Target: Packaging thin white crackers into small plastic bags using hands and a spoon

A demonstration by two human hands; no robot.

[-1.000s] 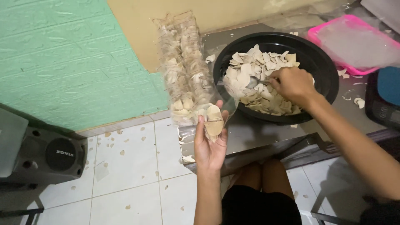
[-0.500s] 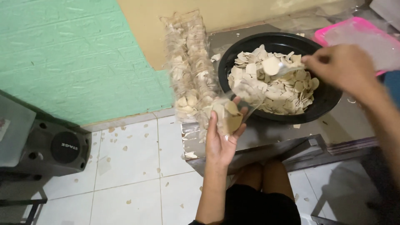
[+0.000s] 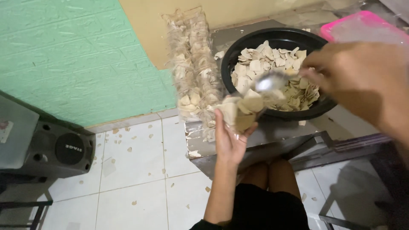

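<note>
- While the left hand cups a small clear plastic bag of pale chips, palm up and fingers curled round its lower half, the right hand grasps the handle of a metal spoon and tips its bowl over the bag's mouth.
- Just beyond the spoon sits a black bowl heaped with more thin, pale chips; to the left of the held bag, a row of filled bags lies along the low metal table.
- Past the right hand, a pink-rimmed container shows at the edge of view.
- Chips of this kind look light, dry and brittle, likely to crack under any squeeze; the bag looks thin, limp and slippery.
- Support from beneath, as the left hand gives it, seems the safest hold, with the mouth kept open near the rim rather than pinched at the middle.
- Crumbs dot the white tiled floor below the left forearm, near a dark speaker.
</note>
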